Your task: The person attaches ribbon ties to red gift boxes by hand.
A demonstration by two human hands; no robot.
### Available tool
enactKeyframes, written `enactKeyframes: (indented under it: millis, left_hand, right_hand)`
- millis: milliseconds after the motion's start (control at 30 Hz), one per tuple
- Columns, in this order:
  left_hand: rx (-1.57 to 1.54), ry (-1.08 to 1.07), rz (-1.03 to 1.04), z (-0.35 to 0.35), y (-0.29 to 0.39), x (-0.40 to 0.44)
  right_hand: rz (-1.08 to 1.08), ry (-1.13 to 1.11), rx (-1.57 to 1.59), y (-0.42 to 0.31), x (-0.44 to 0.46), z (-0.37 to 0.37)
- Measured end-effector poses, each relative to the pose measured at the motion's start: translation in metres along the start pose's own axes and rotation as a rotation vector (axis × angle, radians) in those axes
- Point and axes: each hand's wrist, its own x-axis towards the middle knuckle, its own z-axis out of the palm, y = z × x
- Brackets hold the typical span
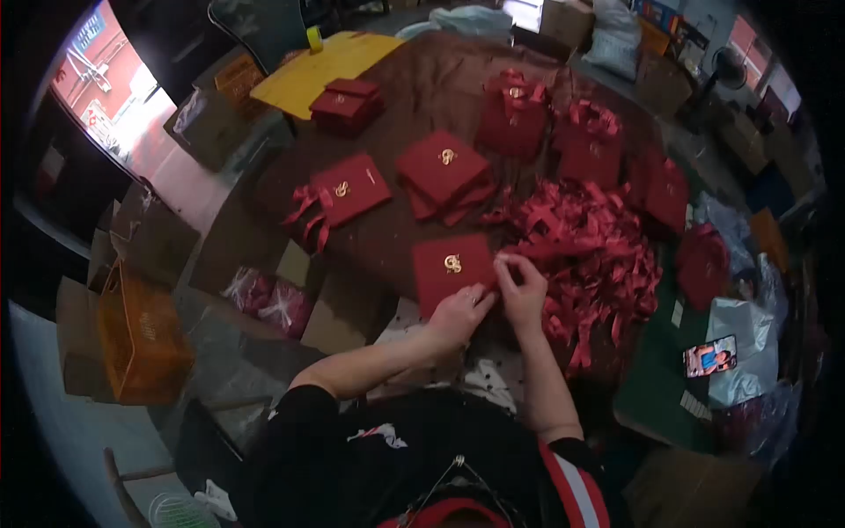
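A flat dark red gift bag (446, 273) with a gold emblem lies in front of me at the table's near edge. My left hand (462, 314) is closed on its lower right corner, fingers bent over the edge. At the bag's right edge, my right hand (521, 289) has thumb and fingertips pinched together; what they hold is too small to make out. Beside that hand spreads a big heap of red ribbons (590, 251). Just beyond the bag is a stack of similar red bags (444, 172). Left of it lies a bag with ribbon handles (352, 189).
More red bags (510, 128) with ribbons sit at the far right, and a small stack (347, 104) at the far left near a yellow board (326, 70). A phone (709, 356) rests on the green surface (656, 387) at right. An orange crate (141, 339) stands at left.
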Motion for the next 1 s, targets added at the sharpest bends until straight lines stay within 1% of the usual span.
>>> enactKeyframes:
  millis: [33,100,167,233,300,333,367,433,467,500,567,600,633,700,733,767,800,867,900,967,1000]
  left_hand:
    - [-0.105,0.015,-0.064,0.006,0.001,0.001]
    - [-0.285,-0.134,-0.115,-0.021,0.008,0.017]
    - [-0.298,-0.051,-0.183,-0.023,-0.009,0.019]
    - [-0.125,0.099,-0.274,-0.041,-0.03,0.028]
    - [0.08,0.14,-0.345,-0.051,-0.056,0.039]
    - [0.155,0.074,-0.399,-0.052,-0.066,0.044]
    - [0.159,0.068,-0.395,-0.052,-0.074,0.048]
    - [0.097,-0.163,-0.449,-0.053,-0.079,0.055]
    - [0.075,-0.131,-0.424,-0.048,-0.084,0.052]
    - [0.072,-0.138,-0.421,-0.049,-0.08,0.054]
    - [0.07,-0.108,-0.453,-0.053,-0.074,0.057]
    - [0.071,-0.034,-0.435,-0.053,-0.073,0.056]
    - [0.07,-0.046,-0.439,-0.054,-0.072,0.053]
    - [-0.08,-0.097,-0.558,-0.059,-0.072,0.05]
    - [-0.138,-0.034,-0.573,-0.054,-0.076,0.045]
    - [-0.136,-0.041,-0.576,-0.054,-0.077,0.041]
    - [-0.206,-0.07,-0.614,-0.057,-0.075,0.039]
    - [-0.341,-0.127,-0.725,-0.061,-0.07,0.036]
    - [-0.343,-0.132,-0.728,-0.065,-0.065,0.034]
    - [-0.472,-0.076,-0.761,-0.07,-0.06,0.029]
    - [-0.473,-0.077,-0.765,-0.067,-0.061,0.024]
  right_hand:
    - [-0.028,0.005,-0.009,0.001,-0.004,0.001]
    - [0.15,-0.042,0.088,-0.005,-0.01,0.002]
    - [0.194,-0.024,0.066,-0.001,-0.013,0.003]
    - [0.221,-0.04,0.071,0.004,-0.016,0.001]
    - [0.203,-0.044,0.005,0.018,-0.017,0.005]
    - [0.217,-0.034,0.036,0.022,-0.019,0.008]
    - [0.22,-0.029,0.041,0.024,-0.018,0.01]
    - [0.192,-0.053,-0.066,0.016,-0.014,0.014]
    - [0.177,-0.037,-0.153,0.011,-0.014,0.014]
    - [0.184,-0.033,-0.154,0.006,-0.012,0.013]
    - [0.198,-0.065,-0.237,0.005,-0.009,0.013]
    - [0.18,-0.045,-0.191,0.009,-0.008,0.015]
    - [0.109,-0.039,-0.226,0.011,-0.007,0.014]
    - [0.003,-0.017,-0.259,0.009,-0.004,0.016]
    - [0.011,-0.018,-0.254,0.011,-0.003,0.018]
    - [-0.066,-0.016,-0.288,0.013,-0.002,0.021]
    - [-0.146,-0.013,-0.324,0.013,0.0,0.022]
    - [-0.201,-0.042,-0.372,0.011,0.0,0.028]
    - [-0.22,-0.058,-0.408,0.011,-0.001,0.031]
    - [-0.229,-0.063,-0.401,0.011,-0.002,0.036]
    - [-0.267,-0.072,-0.43,0.011,-0.003,0.037]
